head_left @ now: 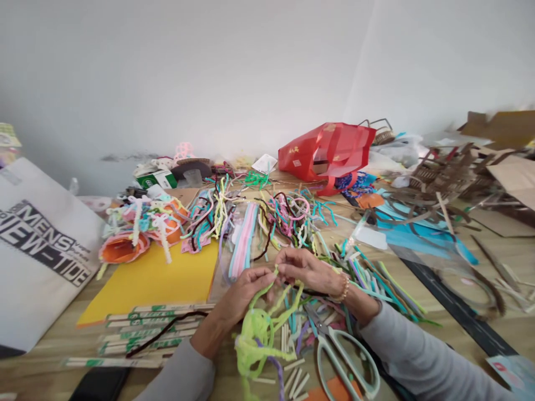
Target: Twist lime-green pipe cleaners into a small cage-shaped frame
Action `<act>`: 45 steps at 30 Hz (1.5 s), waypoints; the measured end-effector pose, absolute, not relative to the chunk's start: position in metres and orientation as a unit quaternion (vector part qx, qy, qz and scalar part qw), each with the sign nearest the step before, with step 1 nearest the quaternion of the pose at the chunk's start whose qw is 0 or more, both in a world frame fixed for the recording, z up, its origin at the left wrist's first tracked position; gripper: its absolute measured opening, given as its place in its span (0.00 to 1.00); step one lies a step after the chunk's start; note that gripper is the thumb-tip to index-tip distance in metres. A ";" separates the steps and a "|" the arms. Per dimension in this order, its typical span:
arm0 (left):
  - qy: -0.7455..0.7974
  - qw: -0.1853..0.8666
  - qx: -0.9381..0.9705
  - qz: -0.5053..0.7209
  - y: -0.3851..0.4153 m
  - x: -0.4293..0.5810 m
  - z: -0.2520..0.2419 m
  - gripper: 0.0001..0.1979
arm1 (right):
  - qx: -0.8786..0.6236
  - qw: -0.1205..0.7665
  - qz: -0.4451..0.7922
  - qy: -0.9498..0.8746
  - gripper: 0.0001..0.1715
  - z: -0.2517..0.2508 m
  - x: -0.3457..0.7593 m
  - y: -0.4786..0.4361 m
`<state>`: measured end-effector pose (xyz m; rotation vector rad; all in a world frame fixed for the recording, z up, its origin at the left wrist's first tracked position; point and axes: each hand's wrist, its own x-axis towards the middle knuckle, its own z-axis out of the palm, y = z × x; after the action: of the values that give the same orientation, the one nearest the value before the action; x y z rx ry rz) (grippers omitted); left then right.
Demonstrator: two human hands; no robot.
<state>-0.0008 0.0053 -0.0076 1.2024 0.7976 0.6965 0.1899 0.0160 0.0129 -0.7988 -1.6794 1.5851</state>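
Note:
My left hand and my right hand meet at the middle of the table, both pinching a lime-green pipe cleaner. Its strands loop down from my fingertips into a fuzzy green bundle with a purple strand near my left wrist. A beaded bracelet sits on my right wrist. Pale green scissors lie shut just below my right forearm. A clear bag of pink and blue pipe cleaners rests just beyond my left hand.
Many coloured pipe cleaners are strewn across the wooden table. A yellow sheet and wrapped sticks lie at left, a white tote bag far left. A red bag stands behind, cardboard scraps at right.

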 end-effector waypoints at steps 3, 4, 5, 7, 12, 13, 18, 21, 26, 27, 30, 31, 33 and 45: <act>0.362 0.661 0.572 0.324 0.006 0.000 -0.006 0.17 | -0.325 0.363 0.605 -0.630 0.19 0.012 0.191 0.020; 0.357 0.660 0.577 0.322 0.006 0.001 -0.006 0.16 | -0.334 0.370 0.605 -0.621 0.19 0.011 0.192 0.022; 0.351 0.665 0.576 0.322 0.006 0.001 -0.006 0.16 | -0.346 0.376 0.605 -0.610 0.19 0.011 0.193 0.024; 0.340 0.683 0.562 0.320 0.005 0.001 -0.004 0.18 | -0.372 0.391 0.602 -0.589 0.18 0.010 0.195 0.027; 0.337 0.656 0.607 0.296 0.006 -0.003 0.005 0.24 | -0.400 0.416 0.605 -0.548 0.17 0.009 0.197 0.029; 0.335 0.631 0.642 0.279 0.007 -0.005 0.006 0.24 | -0.399 0.417 0.610 -0.543 0.16 0.009 0.197 0.029; 0.363 0.535 0.732 0.216 0.020 -0.018 -0.005 0.18 | -0.376 0.431 0.630 -0.525 0.16 0.007 0.200 0.031; 0.375 0.564 0.707 0.202 0.022 -0.021 -0.011 0.18 | -0.361 0.435 0.642 -0.518 0.16 0.005 0.203 0.034; 0.352 0.640 0.644 0.227 0.019 -0.017 -0.005 0.19 | -0.321 0.436 0.671 -0.507 0.19 0.010 0.203 0.032; 0.348 0.651 0.634 0.231 0.019 -0.017 -0.003 0.19 | -0.310 0.436 0.674 -0.509 0.19 0.013 0.202 0.030; 0.355 0.655 0.624 0.235 0.019 -0.016 -0.003 0.20 | -0.294 0.432 0.670 -0.528 0.15 0.023 0.199 0.021; 0.358 0.647 0.631 0.236 0.019 -0.015 -0.003 0.20 | -0.295 0.428 0.663 -0.538 0.15 0.026 0.198 0.018; 0.352 0.624 0.653 0.246 0.020 -0.014 -0.004 0.18 | -0.298 0.410 0.651 -0.566 0.14 0.031 0.196 0.013; 0.375 0.608 0.632 0.301 0.019 -0.008 -0.011 0.18 | -0.297 0.340 0.512 -0.731 0.12 0.035 0.182 -0.011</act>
<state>-0.0083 0.0194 -0.0110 1.4597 0.8656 0.6948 0.1821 -0.0106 0.0353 -0.7725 -1.9025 1.3334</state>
